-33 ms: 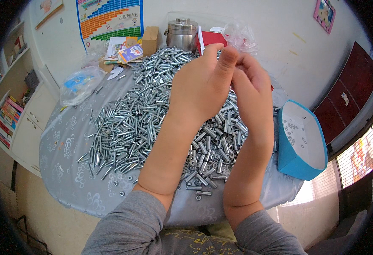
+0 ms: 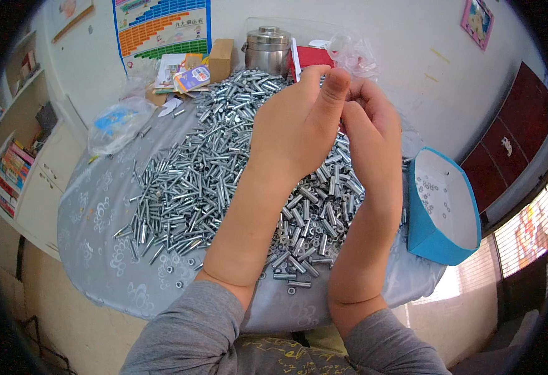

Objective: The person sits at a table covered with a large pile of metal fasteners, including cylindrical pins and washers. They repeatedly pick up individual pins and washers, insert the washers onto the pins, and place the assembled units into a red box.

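While pinching something unseen between raised hands (image 2: 336,125): huge sleeve pile (image 2: 224,175) untouched on bench (image 2: 99,250), few nuts in blue box (image 2: 442,212).

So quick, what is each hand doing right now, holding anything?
Left hand: fingers curled, raised above the pile of metal sleeves; what it pinches cannot be told.
Right hand: curled against the left, contents hidden.

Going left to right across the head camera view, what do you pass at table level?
Bookshelf → clear plastic bag → pile of silver metal sleeves → left hand → right hand → blue box → dark red cabinet.
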Demonstrator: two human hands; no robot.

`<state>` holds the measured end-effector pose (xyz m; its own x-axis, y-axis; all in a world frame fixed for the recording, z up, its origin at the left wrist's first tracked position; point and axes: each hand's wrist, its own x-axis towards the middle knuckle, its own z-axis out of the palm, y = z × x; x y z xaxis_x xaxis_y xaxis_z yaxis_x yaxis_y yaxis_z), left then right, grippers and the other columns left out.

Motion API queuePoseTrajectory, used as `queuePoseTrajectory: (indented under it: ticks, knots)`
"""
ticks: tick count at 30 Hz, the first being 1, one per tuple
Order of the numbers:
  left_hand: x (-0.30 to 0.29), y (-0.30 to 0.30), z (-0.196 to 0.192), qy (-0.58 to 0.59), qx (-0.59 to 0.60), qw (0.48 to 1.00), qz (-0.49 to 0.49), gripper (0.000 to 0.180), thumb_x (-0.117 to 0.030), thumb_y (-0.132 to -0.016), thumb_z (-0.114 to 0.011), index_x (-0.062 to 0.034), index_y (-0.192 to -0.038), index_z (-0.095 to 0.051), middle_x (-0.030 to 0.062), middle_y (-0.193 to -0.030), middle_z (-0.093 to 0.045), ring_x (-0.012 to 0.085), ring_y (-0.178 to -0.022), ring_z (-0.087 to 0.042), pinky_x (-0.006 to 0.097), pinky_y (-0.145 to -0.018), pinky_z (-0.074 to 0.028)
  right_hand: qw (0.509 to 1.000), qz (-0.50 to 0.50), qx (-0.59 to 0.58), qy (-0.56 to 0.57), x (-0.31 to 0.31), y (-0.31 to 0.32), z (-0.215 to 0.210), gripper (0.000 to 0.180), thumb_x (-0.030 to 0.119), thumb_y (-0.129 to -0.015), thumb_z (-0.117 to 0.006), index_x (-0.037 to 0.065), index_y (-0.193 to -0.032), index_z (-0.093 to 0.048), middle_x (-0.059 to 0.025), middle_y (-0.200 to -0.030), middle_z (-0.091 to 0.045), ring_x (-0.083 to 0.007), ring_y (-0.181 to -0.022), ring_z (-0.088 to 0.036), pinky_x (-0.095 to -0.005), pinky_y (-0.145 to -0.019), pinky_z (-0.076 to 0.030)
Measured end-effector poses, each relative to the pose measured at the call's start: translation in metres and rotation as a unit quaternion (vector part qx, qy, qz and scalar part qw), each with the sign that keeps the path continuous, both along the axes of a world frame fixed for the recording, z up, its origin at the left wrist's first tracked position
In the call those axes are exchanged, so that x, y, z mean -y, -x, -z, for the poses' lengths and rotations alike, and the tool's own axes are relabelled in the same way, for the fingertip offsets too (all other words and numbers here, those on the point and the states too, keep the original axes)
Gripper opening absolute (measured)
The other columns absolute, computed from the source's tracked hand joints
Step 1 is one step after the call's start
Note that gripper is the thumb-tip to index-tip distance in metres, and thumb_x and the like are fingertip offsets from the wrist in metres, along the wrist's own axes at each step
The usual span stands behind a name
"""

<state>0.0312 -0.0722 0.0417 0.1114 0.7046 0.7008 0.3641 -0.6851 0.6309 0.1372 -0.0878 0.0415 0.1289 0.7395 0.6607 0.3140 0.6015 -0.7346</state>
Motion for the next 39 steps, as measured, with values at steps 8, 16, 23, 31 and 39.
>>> queuePoseTrajectory:
  ticks: [8,16,23,31,39]
  knots:
    - [-0.002,0.001,0.001,-0.034,0.017,0.998,-0.041,0.082,-0.070,-0.081,-0.012,0.0003,-0.093,-0.052,0.0149,-0.063,-0.059,0.0338,-0.068,-0.060,0.040,-0.060,-0.045,0.985,0.096,0.125,0.070,0.012,0.001,-0.009,0.016,0.012,-0.074,-0.045,0.002,-0.079,-0.056,-0.0114,-0.059,-0.054,-0.0247,-0.055,-0.053,-0.0335,-0.052,-0.039]
    - [-0.007,0.000,0.003,-0.038,0.002,0.999,-0.017,0.080,-0.067,-0.082,-0.013,0.0019,-0.092,-0.052,0.0167,-0.062,-0.059,0.0343,-0.066,-0.060,0.041,-0.058,-0.046,0.993,0.080,0.082,0.013,0.009,0.010,-0.006,0.017,0.016,-0.079,-0.047,0.002,-0.079,-0.056,-0.0164,-0.066,-0.056,-0.0322,-0.061,-0.055,-0.0369,-0.056,-0.041]
    - [0.000,0.000,0.002,-0.005,-0.044,0.998,-0.036,0.080,-0.062,-0.086,-0.006,-0.0026,-0.105,-0.055,0.0157,-0.087,-0.061,0.0346,-0.087,-0.057,0.038,-0.073,-0.043,0.997,0.056,0.055,0.016,-0.001,0.004,-0.001,0.022,0.021,-0.084,-0.045,0.001,-0.084,-0.056,-0.0183,-0.068,-0.056,-0.0312,-0.062,-0.054,-0.0355,-0.057,-0.040]
    - [-0.004,0.001,0.002,-0.014,-0.028,0.999,-0.027,0.080,-0.066,-0.083,-0.014,0.0031,-0.092,-0.053,0.0175,-0.065,-0.060,0.0349,-0.068,-0.060,0.041,-0.059,-0.046,0.999,0.014,0.040,0.002,-0.006,0.003,0.004,0.026,0.020,-0.086,-0.044,0.000,-0.095,-0.056,-0.0159,-0.072,-0.058,-0.0221,-0.066,-0.057,-0.0313,-0.059,-0.041]
    - [0.000,0.000,-0.001,0.021,-0.061,0.996,-0.055,0.077,-0.064,-0.084,-0.009,-0.0025,-0.096,-0.054,0.0177,-0.076,-0.060,0.0370,-0.077,-0.057,0.041,-0.065,-0.043,0.999,0.013,0.019,0.044,-0.005,0.004,0.001,0.026,0.020,-0.086,-0.041,-0.001,-0.096,-0.054,-0.0193,-0.083,-0.059,-0.0304,-0.077,-0.058,-0.0348,-0.068,-0.043]
